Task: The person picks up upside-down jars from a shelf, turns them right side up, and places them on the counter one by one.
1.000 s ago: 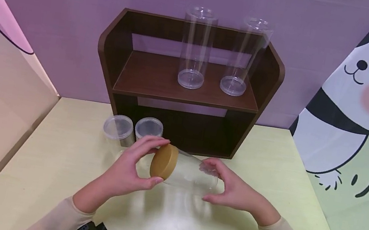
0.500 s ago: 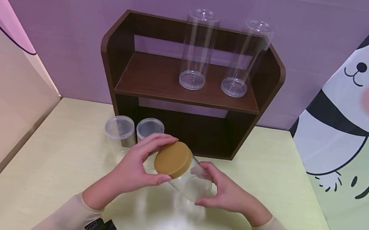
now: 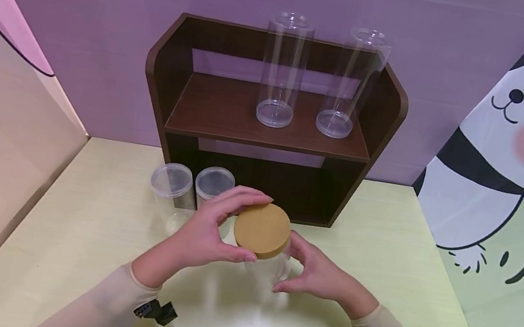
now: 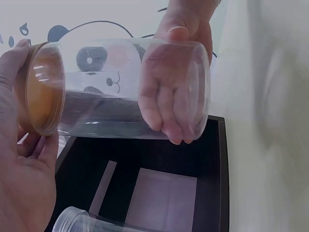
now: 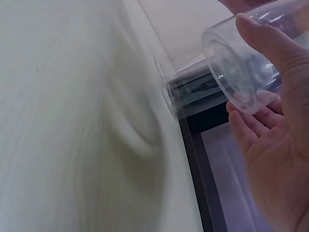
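A clear plastic jar [image 4: 106, 111] with a gold-brown lid [image 3: 262, 230] is held above the table between both hands. My left hand [image 3: 209, 230] grips the jar at its lid, thumb on the near side and fingers on the far side. Lower down, my right hand [image 3: 319, 271] holds the jar near its base, its fingers curved round the clear wall. In the right wrist view the base [image 5: 236, 72] is tilted off the table surface. Through the wall the jar looks empty.
Behind the hands stands a dark brown two-tier shelf [image 3: 265, 145]. Two tall clear cylinders [image 3: 274, 113] [image 3: 334, 123] stand on its upper tier. Two clear lidded jars [image 3: 172, 181] [image 3: 215, 182] stand on the pale table [image 3: 71, 247] at its front left.
The jar has swung from lying nearly sideways to more upright, its lid now facing up toward the head camera. Both hands turned with it, the left shifting right and the right slightly left.
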Motion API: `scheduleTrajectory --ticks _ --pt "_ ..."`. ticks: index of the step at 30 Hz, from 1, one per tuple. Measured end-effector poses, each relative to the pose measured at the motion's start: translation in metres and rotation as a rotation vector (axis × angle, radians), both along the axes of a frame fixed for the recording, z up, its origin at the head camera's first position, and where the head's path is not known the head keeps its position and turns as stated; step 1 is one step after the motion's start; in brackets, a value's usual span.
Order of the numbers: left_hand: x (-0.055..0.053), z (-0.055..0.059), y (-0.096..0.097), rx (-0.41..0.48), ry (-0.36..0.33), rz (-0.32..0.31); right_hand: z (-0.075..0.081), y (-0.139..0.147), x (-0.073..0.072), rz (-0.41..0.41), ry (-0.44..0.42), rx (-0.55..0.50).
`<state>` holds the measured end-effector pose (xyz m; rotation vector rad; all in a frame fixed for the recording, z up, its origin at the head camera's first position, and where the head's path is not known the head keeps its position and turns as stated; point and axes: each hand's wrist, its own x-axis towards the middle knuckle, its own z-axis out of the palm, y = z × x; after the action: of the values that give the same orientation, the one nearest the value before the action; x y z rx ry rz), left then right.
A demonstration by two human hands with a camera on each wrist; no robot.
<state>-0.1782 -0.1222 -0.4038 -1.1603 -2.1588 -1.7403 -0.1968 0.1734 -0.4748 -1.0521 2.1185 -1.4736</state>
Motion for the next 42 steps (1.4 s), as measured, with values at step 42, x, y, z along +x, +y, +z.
scheduleTrajectory --ticks 42 --pt "-0.011 -0.004 0.010 -0.015 0.051 -0.120 0.004 -0.011 0.006 -0.092 0.042 -0.022"
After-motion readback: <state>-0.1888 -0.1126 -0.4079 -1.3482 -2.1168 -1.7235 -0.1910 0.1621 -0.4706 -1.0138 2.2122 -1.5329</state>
